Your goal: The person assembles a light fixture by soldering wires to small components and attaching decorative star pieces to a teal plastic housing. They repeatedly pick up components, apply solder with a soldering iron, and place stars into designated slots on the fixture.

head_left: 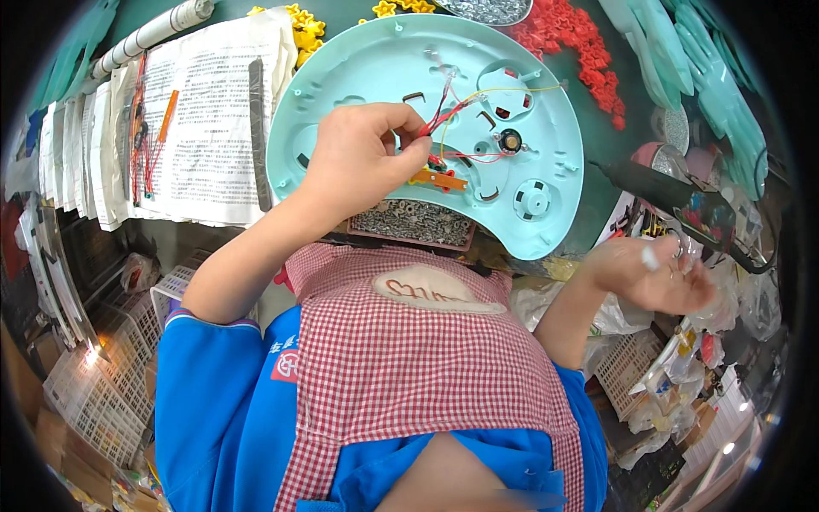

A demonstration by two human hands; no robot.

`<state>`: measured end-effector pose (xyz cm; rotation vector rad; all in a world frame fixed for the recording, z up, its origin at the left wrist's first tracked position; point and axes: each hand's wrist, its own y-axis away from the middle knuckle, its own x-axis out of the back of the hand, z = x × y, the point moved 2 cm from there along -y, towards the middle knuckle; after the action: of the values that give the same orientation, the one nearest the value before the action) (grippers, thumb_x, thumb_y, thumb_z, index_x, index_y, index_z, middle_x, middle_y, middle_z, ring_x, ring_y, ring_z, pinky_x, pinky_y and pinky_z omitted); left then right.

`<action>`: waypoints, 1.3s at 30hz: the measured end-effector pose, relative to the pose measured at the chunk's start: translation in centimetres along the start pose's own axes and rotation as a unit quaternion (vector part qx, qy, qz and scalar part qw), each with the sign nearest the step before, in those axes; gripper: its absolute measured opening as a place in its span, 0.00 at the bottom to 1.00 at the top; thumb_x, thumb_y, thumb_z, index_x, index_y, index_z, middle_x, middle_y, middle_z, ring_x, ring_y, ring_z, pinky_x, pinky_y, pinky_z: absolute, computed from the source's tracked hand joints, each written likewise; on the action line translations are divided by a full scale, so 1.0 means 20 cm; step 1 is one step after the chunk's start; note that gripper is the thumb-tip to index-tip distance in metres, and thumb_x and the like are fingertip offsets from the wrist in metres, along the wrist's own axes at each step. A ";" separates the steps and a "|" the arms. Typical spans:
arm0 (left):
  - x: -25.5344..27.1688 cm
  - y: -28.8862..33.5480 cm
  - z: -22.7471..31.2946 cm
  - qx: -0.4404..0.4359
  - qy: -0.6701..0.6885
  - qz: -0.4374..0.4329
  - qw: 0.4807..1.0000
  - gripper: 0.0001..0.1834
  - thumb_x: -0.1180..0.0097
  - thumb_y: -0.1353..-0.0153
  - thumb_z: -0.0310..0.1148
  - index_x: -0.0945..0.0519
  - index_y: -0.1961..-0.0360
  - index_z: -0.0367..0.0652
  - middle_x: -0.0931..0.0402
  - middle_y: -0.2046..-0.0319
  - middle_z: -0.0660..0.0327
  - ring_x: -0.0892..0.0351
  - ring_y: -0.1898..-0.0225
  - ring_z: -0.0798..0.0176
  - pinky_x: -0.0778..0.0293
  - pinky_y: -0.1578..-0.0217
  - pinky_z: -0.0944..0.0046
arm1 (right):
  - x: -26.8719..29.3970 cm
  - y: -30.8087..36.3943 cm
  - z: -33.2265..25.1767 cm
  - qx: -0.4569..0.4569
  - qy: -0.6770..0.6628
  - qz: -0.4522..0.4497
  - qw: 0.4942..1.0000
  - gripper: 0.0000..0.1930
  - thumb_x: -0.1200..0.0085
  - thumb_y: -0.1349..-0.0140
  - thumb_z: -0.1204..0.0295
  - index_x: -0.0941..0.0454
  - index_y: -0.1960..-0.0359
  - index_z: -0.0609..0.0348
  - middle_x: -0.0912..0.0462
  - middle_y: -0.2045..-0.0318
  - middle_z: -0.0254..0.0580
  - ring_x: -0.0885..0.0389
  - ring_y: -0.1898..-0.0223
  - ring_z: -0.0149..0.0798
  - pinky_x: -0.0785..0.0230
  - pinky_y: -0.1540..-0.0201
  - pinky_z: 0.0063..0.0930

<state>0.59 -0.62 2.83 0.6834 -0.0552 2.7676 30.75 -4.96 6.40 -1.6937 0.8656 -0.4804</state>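
Red wires [444, 115] pinched in left hand [363, 158], grip tight on them over the mint-green plastic shell [358, 77], which lies inside-up on the counter [597, 205]. Right hand [653, 273] off to the side, well apart from the shell, fingers loosely open, holding nothing I can make out. Tray of small screws [414, 222] just below the left hand. Printed sheets [205, 119] left, yellow parts [305, 30] and red parts [572, 38] at far edge, dark power screwdriver [657, 188] right. White crates [94, 392] down on the left.
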 end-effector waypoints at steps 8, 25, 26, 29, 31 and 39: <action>0.07 0.07 0.03 -0.189 -0.103 0.077 0.973 0.02 0.36 0.51 0.29 0.16 0.75 0.45 0.20 0.80 0.62 0.25 0.83 0.67 0.30 0.80 0.67 | -0.50 0.32 -0.31 -0.383 -0.129 -0.596 0.694 0.15 0.36 0.47 0.72 0.18 0.57 0.63 0.14 0.64 0.42 0.19 0.54 0.40 0.29 0.49 0.35; 0.02 -0.12 0.23 -0.378 -0.295 -0.041 0.877 0.27 0.31 0.57 0.40 0.21 0.52 0.51 0.26 0.44 0.63 0.33 0.37 0.60 0.47 0.32 0.47 | -0.51 0.34 -0.26 -0.486 -0.222 -0.583 0.612 0.18 0.50 0.38 0.73 0.25 0.46 0.65 0.19 0.53 0.47 0.20 0.50 0.38 0.27 0.51 0.31; 0.06 -0.09 0.21 -0.320 -0.346 -0.060 0.880 0.24 0.31 0.57 0.42 0.19 0.56 0.50 0.26 0.45 0.62 0.34 0.36 0.60 0.48 0.32 0.47 | -0.52 0.32 -0.27 -0.431 -0.224 -0.656 0.577 0.19 0.48 0.38 0.72 0.25 0.46 0.64 0.20 0.51 0.46 0.20 0.50 0.38 0.27 0.51 0.31; 0.22 0.00 0.16 -0.154 -0.423 -0.025 0.893 0.23 0.39 0.48 0.54 0.15 0.73 0.42 0.19 0.63 0.59 0.22 0.54 0.59 0.31 0.46 0.53 | -0.55 0.29 -0.28 -0.549 -0.341 -0.534 0.546 0.20 0.45 0.41 0.70 0.24 0.47 0.64 0.21 0.50 0.48 0.21 0.49 0.41 0.29 0.49 0.36; 0.30 0.05 0.14 0.024 -0.459 -0.060 0.886 0.26 0.39 0.49 0.58 0.14 0.73 0.42 0.18 0.71 0.60 0.18 0.65 0.58 0.24 0.58 0.55 | -0.57 0.32 -0.31 -0.413 -0.238 -0.573 0.666 0.21 0.39 0.45 0.68 0.22 0.50 0.61 0.21 0.52 0.47 0.20 0.54 0.45 0.34 0.46 0.40; 0.33 0.15 0.28 -0.253 -0.324 0.068 0.909 0.27 0.29 0.60 0.37 0.19 0.54 0.49 0.19 0.71 0.63 0.19 0.62 0.61 0.24 0.63 0.59 | -0.65 0.37 -0.41 -0.230 -0.125 -0.686 0.679 0.09 0.39 0.46 0.72 0.19 0.64 0.59 0.18 0.71 0.44 0.20 0.64 0.46 0.30 0.54 0.41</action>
<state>-3.27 -2.36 10.91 1.4281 -0.9447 2.3407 14.42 -1.27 3.28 -2.6085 -0.7761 -1.0103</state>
